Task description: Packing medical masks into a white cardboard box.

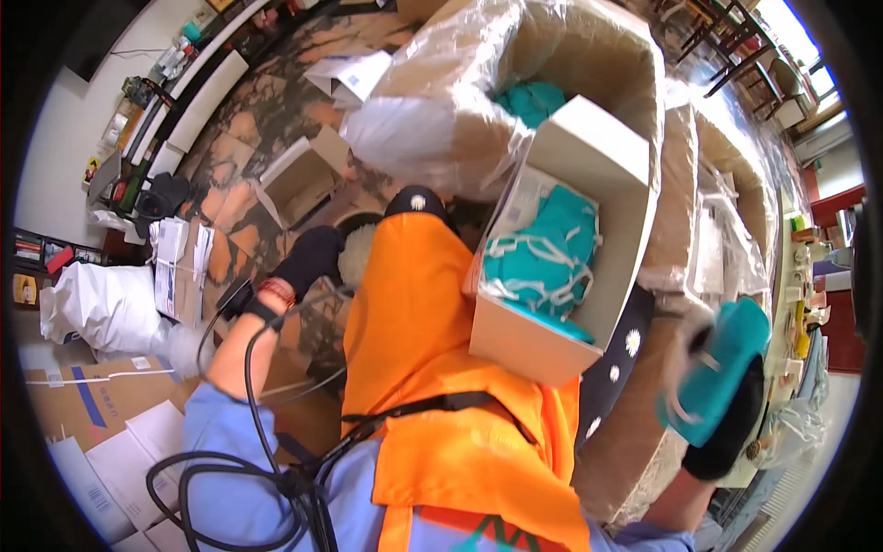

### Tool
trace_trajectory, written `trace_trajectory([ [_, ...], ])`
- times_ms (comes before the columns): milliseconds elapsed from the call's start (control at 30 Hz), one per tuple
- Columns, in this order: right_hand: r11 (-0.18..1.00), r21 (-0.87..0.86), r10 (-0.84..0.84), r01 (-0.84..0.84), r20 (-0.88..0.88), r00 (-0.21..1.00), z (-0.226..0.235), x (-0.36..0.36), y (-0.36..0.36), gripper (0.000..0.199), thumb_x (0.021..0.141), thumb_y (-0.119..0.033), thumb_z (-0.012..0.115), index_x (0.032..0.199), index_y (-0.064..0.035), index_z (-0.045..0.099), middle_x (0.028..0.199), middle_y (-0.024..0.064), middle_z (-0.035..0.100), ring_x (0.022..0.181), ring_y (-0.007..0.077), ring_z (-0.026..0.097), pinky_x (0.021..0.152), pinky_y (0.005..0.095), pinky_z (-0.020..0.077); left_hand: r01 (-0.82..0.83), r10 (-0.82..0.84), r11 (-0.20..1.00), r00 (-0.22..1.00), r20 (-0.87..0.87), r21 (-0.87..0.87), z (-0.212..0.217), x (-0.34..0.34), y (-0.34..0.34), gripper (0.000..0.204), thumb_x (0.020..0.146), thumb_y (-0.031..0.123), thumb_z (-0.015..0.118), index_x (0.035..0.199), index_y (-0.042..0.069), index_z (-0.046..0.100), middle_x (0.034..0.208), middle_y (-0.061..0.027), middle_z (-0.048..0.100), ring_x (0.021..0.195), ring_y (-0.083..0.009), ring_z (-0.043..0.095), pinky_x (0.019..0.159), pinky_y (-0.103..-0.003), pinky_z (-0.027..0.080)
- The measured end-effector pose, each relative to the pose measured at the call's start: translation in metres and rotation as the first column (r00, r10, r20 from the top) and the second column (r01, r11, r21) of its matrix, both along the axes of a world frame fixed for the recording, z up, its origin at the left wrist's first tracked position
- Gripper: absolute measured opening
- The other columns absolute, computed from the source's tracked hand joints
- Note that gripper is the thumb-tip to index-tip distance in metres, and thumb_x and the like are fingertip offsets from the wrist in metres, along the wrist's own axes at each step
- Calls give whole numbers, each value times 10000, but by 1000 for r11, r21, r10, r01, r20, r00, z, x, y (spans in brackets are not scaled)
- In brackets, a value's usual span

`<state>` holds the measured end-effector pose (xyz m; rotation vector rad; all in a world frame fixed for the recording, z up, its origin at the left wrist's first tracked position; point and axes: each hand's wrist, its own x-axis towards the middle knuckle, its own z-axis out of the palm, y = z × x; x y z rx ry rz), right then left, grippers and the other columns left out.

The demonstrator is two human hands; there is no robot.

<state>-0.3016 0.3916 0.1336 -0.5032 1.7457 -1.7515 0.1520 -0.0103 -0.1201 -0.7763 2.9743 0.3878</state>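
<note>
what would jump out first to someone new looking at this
Probably the bright orange apron spread over the person's lap in the middle. Just right of it, an open white-sided carton holds teal pieces with white straps. Far right, the black-gloved right hand grips a blurred teal bundle.

A teal piece (734, 348) with pale straps is held tilted in the right hand (741, 405); more strapped teal pieces (564, 224) lie heaped inside the open, pale box (526, 342).
</note>
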Motion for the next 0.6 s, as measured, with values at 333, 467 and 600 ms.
trace_trajectory([
  [333,954,299,272,14,-886,375,-17,-3,-70,259,1013,-69,509,1233,7,620,1237,216,624,1144,362,607,973,406,495,-563,637,721,769,-64,404,-143,6,27,520,864,179,692,1338,26,544,1183,-195,668,983,-347,671,867,-439,534],
  [467,984,-76,138,-162,-251,958,-47,-6,-83,250,1015,-117,563,1207,27,635,1244,182,605,1090,260,629,930,356,511,-308,386,922,789,-478,235,-106,-34,16,399,918,204,633,1268,18,586,1143,-173,684,918,-354,675,846,-426,543],
  [600,962,-114,224,-247,-183,957,-55,3,-82,234,1007,-108,590,1183,43,614,1141,108,630,1010,164,617,880,308,504,-457,455,887,849,-269,61,39,-83,4,215,1003,172,500,1073,13,627,1067,-126,682,1000,-317,646,842,-424,515],
])
